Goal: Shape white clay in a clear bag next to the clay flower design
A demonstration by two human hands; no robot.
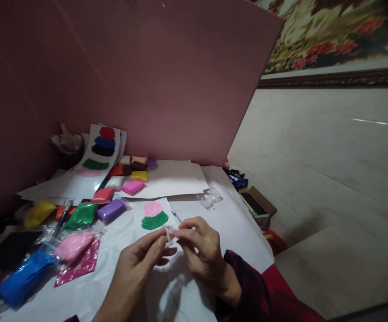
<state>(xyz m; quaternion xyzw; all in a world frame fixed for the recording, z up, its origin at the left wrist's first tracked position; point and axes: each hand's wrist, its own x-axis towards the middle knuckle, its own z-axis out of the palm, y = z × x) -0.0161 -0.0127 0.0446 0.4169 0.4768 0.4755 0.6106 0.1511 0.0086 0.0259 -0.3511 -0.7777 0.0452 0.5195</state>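
Between my hands is a small clear plastic packet (171, 234); its contents, if any, are too small to make out. My left hand (138, 261) pinches its left side with thumb and forefinger. On the other side, the fingertips of my right hand (203, 248) are closed on the same packet. Just beyond my hands lies a white card (139, 213) bearing a textured pink patch (152, 209) above a green one (155, 220). A thin pointed metal tool (176, 215) rests at the card's right edge, partly hidden by my right hand.
Several bags of coloured clay, including blue (26, 275), green (81, 216) and purple (112, 210), crowd the left. A sheet with coloured patches (95, 156) leans at the back. Crumpled clear wrappers (210, 197) lie right. An open cardboard box (259, 203) stands past the table edge.
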